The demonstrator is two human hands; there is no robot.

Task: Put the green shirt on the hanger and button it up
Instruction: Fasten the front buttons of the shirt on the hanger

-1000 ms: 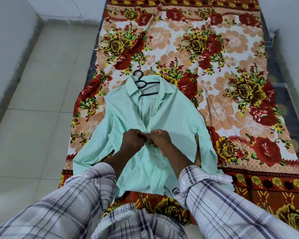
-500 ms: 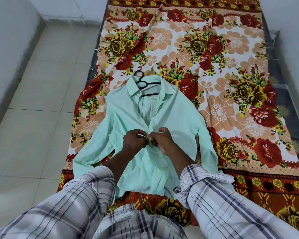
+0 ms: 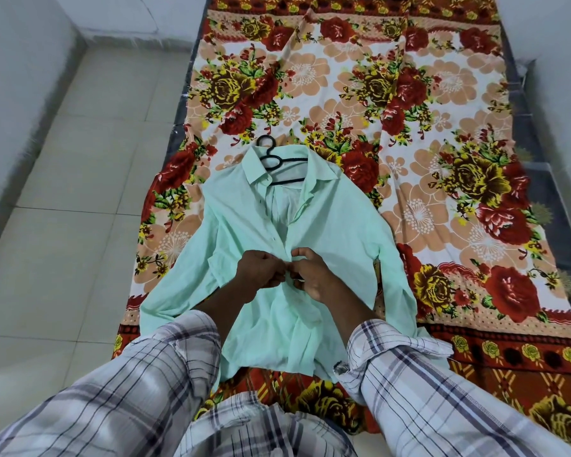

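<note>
A pale green shirt [image 3: 337, 232] lies face up on a floral bedsheet, collar pointing away from me. A black hanger [image 3: 279, 161] sits inside it, its hook poking out past the collar. The front stands open from the collar down to my hands. My left hand [image 3: 257, 270] and my right hand [image 3: 312, 272] meet at the middle of the placket, each pinching one front edge of the shirt at a button. Below my hands the shirt front lies closed. Both sleeves spread out to the sides.
The floral bedsheet [image 3: 442, 159] covers a low mattress with a dark edge [image 3: 541, 179] along the right. Pale tiled floor [image 3: 80, 192] runs along the left, with white walls at the left, back and right. My plaid sleeves fill the bottom of the view.
My hands stay pinched at the same place on the placket, with only small finger shifts. The shirt and hanger have not moved.
</note>
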